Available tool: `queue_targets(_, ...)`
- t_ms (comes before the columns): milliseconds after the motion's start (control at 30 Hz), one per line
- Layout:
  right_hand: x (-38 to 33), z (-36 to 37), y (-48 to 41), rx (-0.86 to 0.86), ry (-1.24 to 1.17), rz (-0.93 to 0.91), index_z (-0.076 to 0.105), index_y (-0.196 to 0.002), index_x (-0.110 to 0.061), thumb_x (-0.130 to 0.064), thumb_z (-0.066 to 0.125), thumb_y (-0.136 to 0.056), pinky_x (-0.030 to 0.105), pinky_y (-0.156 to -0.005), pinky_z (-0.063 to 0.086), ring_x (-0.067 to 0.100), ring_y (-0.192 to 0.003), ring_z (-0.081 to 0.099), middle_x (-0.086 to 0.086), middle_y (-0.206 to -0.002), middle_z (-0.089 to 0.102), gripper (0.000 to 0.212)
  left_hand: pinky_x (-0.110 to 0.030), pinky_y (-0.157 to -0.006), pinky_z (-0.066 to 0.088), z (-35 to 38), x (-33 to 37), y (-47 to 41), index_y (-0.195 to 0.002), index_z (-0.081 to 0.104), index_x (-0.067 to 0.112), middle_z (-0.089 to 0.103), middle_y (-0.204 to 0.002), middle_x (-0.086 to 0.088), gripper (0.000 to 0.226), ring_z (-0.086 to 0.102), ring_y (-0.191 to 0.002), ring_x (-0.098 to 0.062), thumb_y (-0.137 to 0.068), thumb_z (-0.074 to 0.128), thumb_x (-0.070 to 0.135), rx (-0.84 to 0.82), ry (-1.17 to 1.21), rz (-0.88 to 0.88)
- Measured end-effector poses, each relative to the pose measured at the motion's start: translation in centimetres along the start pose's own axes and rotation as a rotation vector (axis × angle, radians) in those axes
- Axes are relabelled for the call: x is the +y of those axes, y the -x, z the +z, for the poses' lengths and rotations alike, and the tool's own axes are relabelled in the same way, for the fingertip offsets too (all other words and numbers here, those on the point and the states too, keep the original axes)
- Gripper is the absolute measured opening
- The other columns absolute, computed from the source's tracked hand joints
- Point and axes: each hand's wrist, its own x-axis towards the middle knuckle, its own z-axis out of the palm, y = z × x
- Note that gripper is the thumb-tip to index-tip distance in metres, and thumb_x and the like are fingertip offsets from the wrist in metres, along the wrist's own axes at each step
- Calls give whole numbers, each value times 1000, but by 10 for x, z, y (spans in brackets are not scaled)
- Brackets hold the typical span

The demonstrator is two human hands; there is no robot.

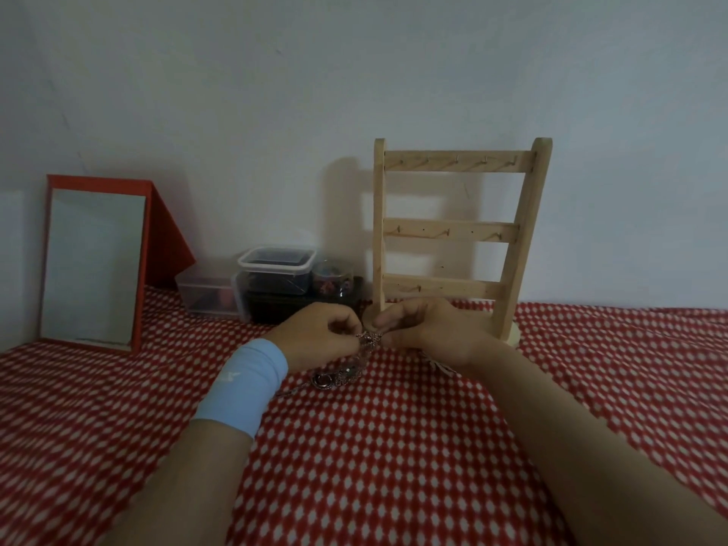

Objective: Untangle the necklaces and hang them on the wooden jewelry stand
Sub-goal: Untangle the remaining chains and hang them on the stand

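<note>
Directly in front of the base of the wooden jewelry stand (451, 231), very near it: a tangled clump of necklaces (368, 339), held low over the red-and-white patterned cloth (394, 447). Pinched on the stand's left side by the curled fingertips of the left hand (317, 336), and just below the stand's bottom rail by the thumb and bent fingers of the right hand (427, 333). Fingertips of both drawn close together around the knot; which single strands, too small to tell. Trailing from the clump away from the stand: loose chain and a round ring-like pendant (324, 382), lying on the cloth under the left wrist. Around that wrist, a light blue wristband (246, 384). Upright against the pale wall, three hooked rails between two side posts. Left of the stand: a small jar of beads (333, 279), a lidded clear container (275, 266) stacked on a black box (283, 309), a clear plastic box (208, 295), and farthest left a red-framed mirror (94, 266), tilted back.
</note>
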Motion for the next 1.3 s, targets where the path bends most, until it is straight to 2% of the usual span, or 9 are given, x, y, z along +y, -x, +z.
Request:
queue_targets(100,-4,0,2,3,-113,-12,75,-100,-8,7,71,-87,21,-77,59,13,-81,72,3,-90,76,20,-23,-78,50,1,-2,-2,-80,68,20,69,-81,8,12,63,-78,-3,-84,75,29,25,2,23)
queue_targets(200,-8,0,3,18,-96,-14,77,-94,-13,-8,70,-92,22,-69,55,12,-70,65,1,-80,74,9,-20,-75,46,2,-3,-4,-73,64,26,65,-74,15,15,60,-72,3,-85,74,28,69,64,29)
queue_targets(333,-9,3,1,-10,158,62,82,-87,-22,-40,78,-85,29,-86,57,10,-84,74,-5,-87,79,19,-12,-68,44,1,1,-4,-75,63,24,63,-69,16,15,58,-66,7,-84,75,22,84,94,57)
queue_targets(600,-6,0,3,-29,93,67,83,-91,-19,-19,73,-91,29,-87,53,8,-85,70,-3,-91,79,9,-22,-80,48,-7,-2,-1,-85,62,21,71,-79,8,12,66,-78,-3,-91,66,12,17,175,9)
queue_targets(700,-7,1,4,-18,41,84,79,-75,-27,-22,69,-95,24,-79,45,-1,-73,65,-10,-78,74,23,-28,-82,50,-7,-4,0,-84,61,22,67,-81,8,13,63,-79,-7,-93,63,12,9,167,-14)
queue_targets(900,-3,3,2,9,30,96,74,-60,-27,-19,67,-95,12,-60,45,0,-59,60,1,-69,69,36,-36,-90,51,-3,-4,0,-83,62,21,65,-87,2,10,62,-85,-12,-85,71,16,-1,78,-14)
queue_targets(1000,-6,2,3,8,2,119,79,-80,-16,-19,67,-96,12,-56,45,1,-57,59,2,-69,69,20,-32,-81,52,7,2,-3,-82,60,22,68,-88,-1,21,64,-85,-16,-79,76,35,103,69,10)
queue_targets(1233,-4,-2,-2,-19,11,217,78,-101,-7,-11,70,-90,29,-87,60,19,-91,75,8,-96,79,15,-27,-83,48,13,5,-6,-90,55,23,64,-78,5,11,61,-78,-6,-91,64,15,107,136,74)
queue_targets(1300,-6,-3,-2,-58,55,255,77,-103,-9,-12,71,-89,22,-80,59,15,-90,76,3,-95,80,16,-27,-86,47,15,6,-5,-94,56,23,65,-81,7,11,62,-82,-3,-93,61,13,82,138,99)
